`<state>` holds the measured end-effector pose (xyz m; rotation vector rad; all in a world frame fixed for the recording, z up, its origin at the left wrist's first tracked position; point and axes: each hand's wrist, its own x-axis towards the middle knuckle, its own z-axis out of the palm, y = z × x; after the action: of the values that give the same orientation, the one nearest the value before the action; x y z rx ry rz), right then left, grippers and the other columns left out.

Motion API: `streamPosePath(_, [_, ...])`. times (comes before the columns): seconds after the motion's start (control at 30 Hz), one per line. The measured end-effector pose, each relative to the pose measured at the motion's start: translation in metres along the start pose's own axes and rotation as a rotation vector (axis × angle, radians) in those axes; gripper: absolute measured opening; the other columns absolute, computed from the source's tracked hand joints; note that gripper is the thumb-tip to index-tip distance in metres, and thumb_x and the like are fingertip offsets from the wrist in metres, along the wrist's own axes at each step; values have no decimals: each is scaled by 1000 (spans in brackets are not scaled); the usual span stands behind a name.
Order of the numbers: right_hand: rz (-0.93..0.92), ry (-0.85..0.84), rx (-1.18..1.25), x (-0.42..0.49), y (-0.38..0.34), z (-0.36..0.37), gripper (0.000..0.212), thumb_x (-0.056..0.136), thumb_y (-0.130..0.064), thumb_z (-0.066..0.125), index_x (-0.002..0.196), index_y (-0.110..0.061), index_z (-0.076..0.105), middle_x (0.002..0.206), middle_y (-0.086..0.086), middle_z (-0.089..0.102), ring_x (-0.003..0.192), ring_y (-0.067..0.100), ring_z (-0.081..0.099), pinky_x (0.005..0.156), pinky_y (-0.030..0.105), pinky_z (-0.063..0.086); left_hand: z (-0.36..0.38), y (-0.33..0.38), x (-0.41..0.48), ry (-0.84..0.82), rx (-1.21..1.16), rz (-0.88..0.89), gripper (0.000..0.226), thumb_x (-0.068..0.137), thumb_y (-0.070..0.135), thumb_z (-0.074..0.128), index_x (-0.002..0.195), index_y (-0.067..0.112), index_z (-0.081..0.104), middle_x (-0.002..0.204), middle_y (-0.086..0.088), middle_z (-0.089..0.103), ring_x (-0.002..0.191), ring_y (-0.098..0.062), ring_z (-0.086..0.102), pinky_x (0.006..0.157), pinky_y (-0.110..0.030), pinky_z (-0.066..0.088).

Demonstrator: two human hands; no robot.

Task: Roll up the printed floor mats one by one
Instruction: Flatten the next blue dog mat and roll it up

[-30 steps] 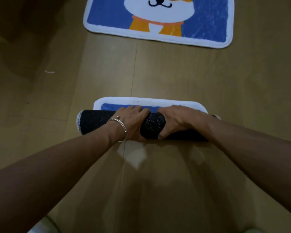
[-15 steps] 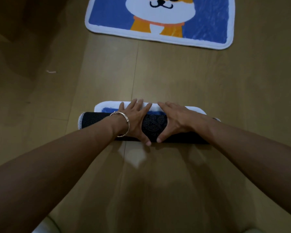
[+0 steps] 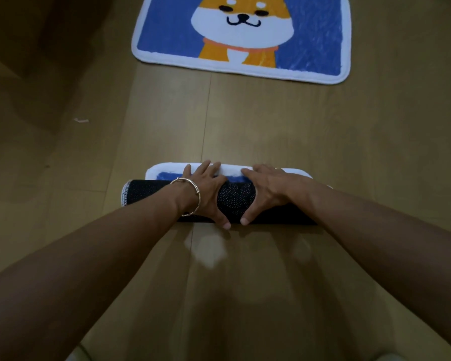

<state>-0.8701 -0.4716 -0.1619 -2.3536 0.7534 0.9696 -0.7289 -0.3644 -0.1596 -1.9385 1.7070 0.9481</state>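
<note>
Currently two mats: rolled mat (image 3: 237, 201) under two outstretched, pressing hands, left hand (image 3: 206, 190), right hand (image 3: 267, 190); flat mat (image 3: 167, 35) beyond.

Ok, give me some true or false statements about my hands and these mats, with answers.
1. Both the left hand and the right hand press flat on the rolled mat. True.
2. That mat is fully rolled. False: a white-edged strip lies flat beyond the roll.
3. The dog mat lies unrolled farther away. True.
4. The bracelet is on the right wrist. False: it is on the left wrist.
5. The roll's outer side is orange. False: it is black with dots.
</note>
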Motion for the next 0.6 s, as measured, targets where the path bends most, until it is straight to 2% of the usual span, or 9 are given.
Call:
streamPosePath(0.13, [-7,-10,69,1,6,-2,122,39,-83,68,143,-31,33,149,5,17,139,26,18,113,46,25,-2,-1,1,0,-19,6,109,53,73,71,142,24,31,158,-4,-6,144,-26,-13,114,-57,0])
streamPosePath(0.2, [11,-18,100,2,10,-3,113,44,-82,69,141,-31,38,151,5,13,141,27,14,114,46,24,-3,-2,2,-11,-31,3,110,52,72,72,142,25,31,158,-5,-8,144,-26,-14,114,-57,0])
streamPosePath(0.4, [12,-12,78,3,10,-8,100,51,-78,70,135,-29,46,131,4,34,128,24,30,106,41,33,-6,-4,8,-41,-28,-7,113,51,74,71,145,29,27,157,-5,-11,143,-28,-15,113,-59,1])
streamPosePath(0.53, [18,12,91,3,9,-9,100,49,-79,70,133,-28,48,136,1,34,128,23,33,107,40,33,-8,-6,11,-40,-25,0,112,51,75,70,145,30,28,157,-5,-9,143,-28,-15,113,-59,1])
streamPosePath(0.6, [4,55,90,1,8,-9,95,50,-77,72,127,-26,52,131,0,38,120,22,39,101,36,37,-7,-7,12,-33,-19,5,112,50,76,70,144,30,29,157,-4,-7,143,-28,-13,113,-59,2])
